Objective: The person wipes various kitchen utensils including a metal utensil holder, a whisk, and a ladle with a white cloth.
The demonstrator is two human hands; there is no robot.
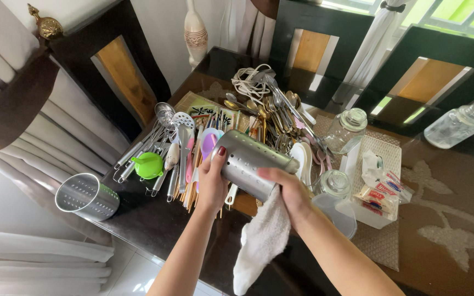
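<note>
**Perforated steel holder held over a table full of cutlery**

Closest in, two bare forearms reach up from the bottom edge. The right hand has a white cloth bunched in its grip, the loose end hanging down toward the floor, while the fingers press against the lower end of a perforated steel cutlery holder. The left hand is wrapped around the holder's side, thumb and fingers clasped firmly on the metal. The holder is lifted off the dark glossy table, tilted on its side just above the near edge of the spread of utensils.

To the left, well apart from the hands, a second perforated steel holder lies on its side near the table's corner, open mouth facing out. Beyond it are a green funnel and a fan of whisks and slotted spoons.

To the right of the hands stand a lidded glass jar and a white plastic basket with small sachets in it, I think, though they are hard to make out. Further back is a heap of spoons and forks, another glass jar, and a coiled white cord. At the far right a glass bottle lies on its side, and dark-framed chairs line the far edge.
</note>
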